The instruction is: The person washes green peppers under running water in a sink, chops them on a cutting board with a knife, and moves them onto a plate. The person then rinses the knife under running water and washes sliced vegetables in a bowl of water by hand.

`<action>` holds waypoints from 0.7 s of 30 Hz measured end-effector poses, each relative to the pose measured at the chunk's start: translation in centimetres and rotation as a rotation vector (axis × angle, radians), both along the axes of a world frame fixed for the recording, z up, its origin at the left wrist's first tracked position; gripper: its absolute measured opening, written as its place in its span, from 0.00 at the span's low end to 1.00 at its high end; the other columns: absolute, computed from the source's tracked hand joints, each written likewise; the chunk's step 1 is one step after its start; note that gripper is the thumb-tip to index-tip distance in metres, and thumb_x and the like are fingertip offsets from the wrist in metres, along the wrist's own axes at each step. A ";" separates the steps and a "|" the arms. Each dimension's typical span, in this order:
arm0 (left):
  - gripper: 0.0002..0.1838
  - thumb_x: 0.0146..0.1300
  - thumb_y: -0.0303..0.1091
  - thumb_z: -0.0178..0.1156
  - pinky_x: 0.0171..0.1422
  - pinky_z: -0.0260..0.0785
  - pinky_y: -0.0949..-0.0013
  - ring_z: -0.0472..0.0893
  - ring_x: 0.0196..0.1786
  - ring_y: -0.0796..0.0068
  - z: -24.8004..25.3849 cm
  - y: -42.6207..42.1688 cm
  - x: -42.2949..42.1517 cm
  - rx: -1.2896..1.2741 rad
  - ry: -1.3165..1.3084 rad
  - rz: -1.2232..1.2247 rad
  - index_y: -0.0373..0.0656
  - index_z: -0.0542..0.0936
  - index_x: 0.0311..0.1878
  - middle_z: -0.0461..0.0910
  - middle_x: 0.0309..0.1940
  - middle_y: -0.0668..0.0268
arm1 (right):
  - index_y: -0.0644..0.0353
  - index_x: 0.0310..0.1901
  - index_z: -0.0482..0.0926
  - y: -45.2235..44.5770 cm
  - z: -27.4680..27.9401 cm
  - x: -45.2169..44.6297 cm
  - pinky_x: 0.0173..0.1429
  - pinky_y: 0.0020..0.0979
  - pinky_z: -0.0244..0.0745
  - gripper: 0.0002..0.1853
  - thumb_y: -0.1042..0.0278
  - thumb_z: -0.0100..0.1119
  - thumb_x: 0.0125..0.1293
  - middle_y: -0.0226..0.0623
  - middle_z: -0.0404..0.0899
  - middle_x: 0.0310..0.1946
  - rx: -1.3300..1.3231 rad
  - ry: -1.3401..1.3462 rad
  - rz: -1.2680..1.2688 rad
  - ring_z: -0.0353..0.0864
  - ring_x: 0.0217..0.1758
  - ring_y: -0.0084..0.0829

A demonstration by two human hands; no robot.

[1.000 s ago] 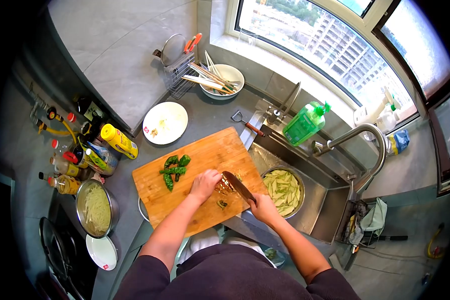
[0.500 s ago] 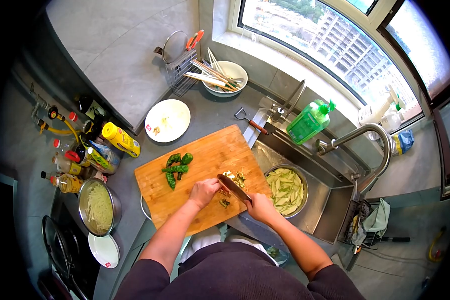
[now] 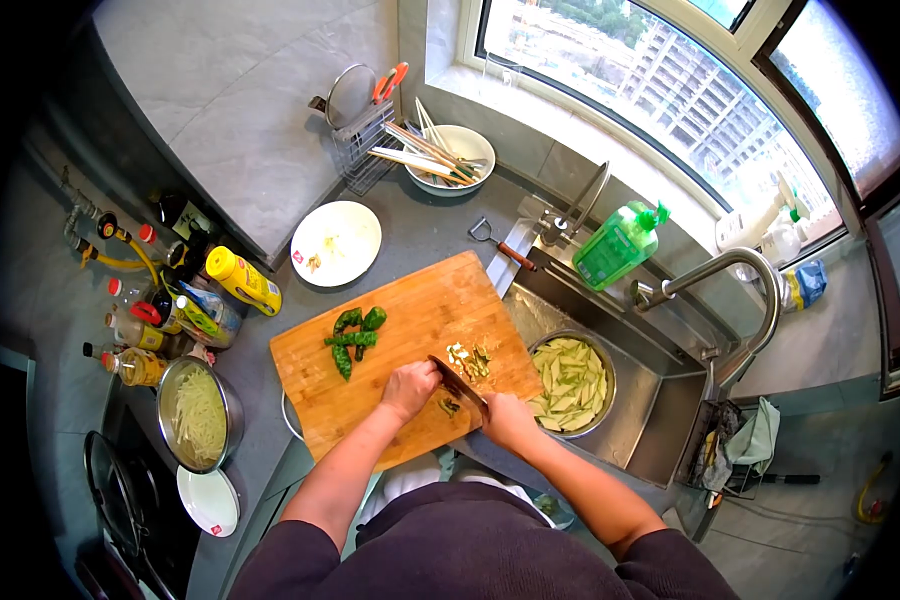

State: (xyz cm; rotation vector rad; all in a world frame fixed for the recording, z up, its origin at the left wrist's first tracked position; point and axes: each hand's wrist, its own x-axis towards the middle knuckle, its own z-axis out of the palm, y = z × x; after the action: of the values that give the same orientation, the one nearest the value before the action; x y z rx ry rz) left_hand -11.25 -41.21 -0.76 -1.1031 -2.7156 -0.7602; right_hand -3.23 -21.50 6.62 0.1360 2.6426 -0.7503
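My right hand (image 3: 511,421) grips the handle of a kitchen knife (image 3: 458,383), whose blade stands nearly on edge over the wooden cutting board (image 3: 410,318). Beside the blade's far end, the fingers of my left hand (image 3: 411,388) are bent together and pressed down; what they hold is hidden. Chopped pale and green bits (image 3: 470,360) lie just beyond the knife. A small pile of dark scraps (image 3: 449,406) sits on the near side. Several whole green peppers (image 3: 352,339) rest on the left part of the board.
A bowl of sliced green vegetable (image 3: 573,383) stands in the sink (image 3: 655,425) to the right. Left are a metal bowl of pale shreds (image 3: 199,418), seasoning bottles (image 3: 138,366) and a small plate (image 3: 208,502). A white plate (image 3: 338,228) and peeler (image 3: 503,244) lie behind the board.
The knife has shifted left and turned from showing its broad face to standing more on edge. My right hand has moved slightly left and nearer my body. My left hand stays almost in place.
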 end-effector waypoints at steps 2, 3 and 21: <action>0.05 0.56 0.30 0.56 0.39 0.76 0.63 0.81 0.36 0.65 0.1 0.1 0.1 -0.007 -0.004 0.012 0.47 0.82 0.32 0.79 0.33 0.66 | 0.60 0.35 0.81 -0.8 -0.1 -0.1 0.43 0.52 0.75 0.09 0.63 0.57 0.62 0.54 0.81 0.29 -0.018 0.005 -0.022 0.81 0.37 0.57; 0.05 0.56 0.30 0.57 0.39 0.76 0.63 0.81 0.37 0.65 0.1 0.2 0.1 -0.008 -0.006 0.016 0.47 0.82 0.32 0.80 0.33 0.66 | 0.59 0.36 0.81 -1.3 0.1 -0.4 0.43 0.51 0.75 0.09 0.63 0.56 0.63 0.54 0.81 0.29 -0.004 0.038 -0.039 0.81 0.37 0.56; 0.21 0.55 0.23 0.64 0.60 0.68 0.59 0.75 0.55 0.54 2.9 -7.2 1.8 0.243 -0.075 0.554 0.41 0.78 0.54 0.74 0.56 0.55 | 0.47 0.44 0.84 2.7 0.3 0.1 0.39 0.49 0.77 0.11 0.63 0.55 0.62 0.48 0.82 0.29 0.062 0.098 0.316 0.82 0.35 0.50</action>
State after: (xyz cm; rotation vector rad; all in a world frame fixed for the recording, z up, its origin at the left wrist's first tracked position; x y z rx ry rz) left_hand -9.43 -48.37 2.15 -0.2517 -2.6837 -0.9983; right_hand -3.15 -18.76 6.88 -0.3023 2.6882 -0.5815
